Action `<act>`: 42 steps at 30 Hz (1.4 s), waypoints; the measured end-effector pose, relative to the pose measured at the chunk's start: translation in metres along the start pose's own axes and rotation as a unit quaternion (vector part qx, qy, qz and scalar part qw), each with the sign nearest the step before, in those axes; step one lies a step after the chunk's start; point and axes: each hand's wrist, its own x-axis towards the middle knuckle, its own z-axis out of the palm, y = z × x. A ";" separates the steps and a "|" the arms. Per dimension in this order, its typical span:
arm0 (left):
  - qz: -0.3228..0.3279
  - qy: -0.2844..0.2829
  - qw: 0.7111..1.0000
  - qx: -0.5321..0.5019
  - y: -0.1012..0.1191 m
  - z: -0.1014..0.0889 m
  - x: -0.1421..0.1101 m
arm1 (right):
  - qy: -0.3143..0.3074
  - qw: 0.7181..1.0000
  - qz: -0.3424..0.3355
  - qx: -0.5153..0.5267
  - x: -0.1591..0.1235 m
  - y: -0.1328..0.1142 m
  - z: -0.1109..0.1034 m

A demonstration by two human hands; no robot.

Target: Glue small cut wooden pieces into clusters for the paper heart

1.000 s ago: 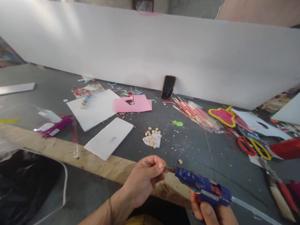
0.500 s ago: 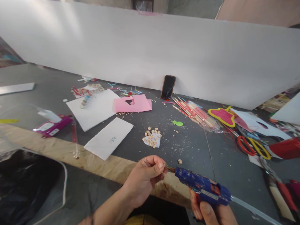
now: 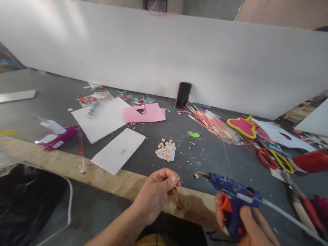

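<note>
My right hand [image 3: 249, 223] is wrapped round the handle of a blue hot glue gun [image 3: 232, 188] with an orange trigger and a clear glue stick [image 3: 289, 215] out its back. The nozzle points left, apart from my left hand [image 3: 160, 191]. Thumb and forefinger of that hand pinch something small, too hidden to name. Beyond it lies a white paper piece [image 3: 171, 156] strewn with small beige flower-shaped pieces [image 3: 164, 146]. One more such piece [image 3: 196, 176] sits alone near the nozzle.
White card [image 3: 119, 152] marked 154, white sheet [image 3: 102, 119] and pink paper [image 3: 151, 114] lie left. A phone [image 3: 183, 95] leans on the white board [image 3: 153, 54]. Wrapped sticks [image 3: 217, 126], red scissors [image 3: 266, 158] and yellow scissors [image 3: 284, 162] are right; a tissue pack [image 3: 58, 136] is far left.
The glue gun has moved right, away from my left hand, and tilted so its handle and trigger show. My left hand has shifted only slightly and keeps its pinch.
</note>
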 end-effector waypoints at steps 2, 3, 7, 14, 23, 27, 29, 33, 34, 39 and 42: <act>0.047 0.015 0.996 0.078 0.002 -0.003 0.000 | 0.031 0.998 0.041 0.024 0.013 -0.003 -0.009; 0.081 0.026 0.988 0.133 0.003 -0.004 -0.001 | 0.047 0.997 0.060 0.022 0.022 -0.006 -0.014; 0.198 0.048 0.933 0.296 0.010 -0.009 0.000 | 0.080 0.964 0.085 -0.239 0.064 -0.016 -0.037; 0.155 0.043 0.958 0.237 0.011 -0.009 0.002 | 0.086 0.825 0.085 -0.552 0.096 -0.022 -0.066; 0.094 0.030 0.982 0.159 0.002 -0.003 0.004 | -0.133 0.830 -0.235 -0.488 0.065 0.008 0.008; 0.078 0.025 0.986 0.148 0.000 -0.003 0.002 | -0.154 0.829 -0.240 -0.482 0.077 0.018 0.024; 0.072 0.031 0.987 0.141 -0.001 -0.004 0.001 | -0.154 0.832 -0.243 -0.474 0.078 0.016 0.025; 0.054 0.029 0.992 0.108 -0.005 -0.003 0.001 | -0.132 0.851 -0.256 -0.439 0.062 0.003 0.033; 0.045 0.024 0.994 0.094 -0.006 -0.002 0.001 | -0.122 0.860 -0.264 -0.419 0.055 -0.001 0.036; -0.008 -0.016 1.000 0.009 -0.012 0.007 0.000 | -0.089 0.886 -0.316 -0.328 0.027 -0.022 0.060; -0.021 -0.036 0.999 -0.014 -0.012 0.010 -0.003 | -0.070 0.880 -0.340 -0.325 0.024 -0.029 0.068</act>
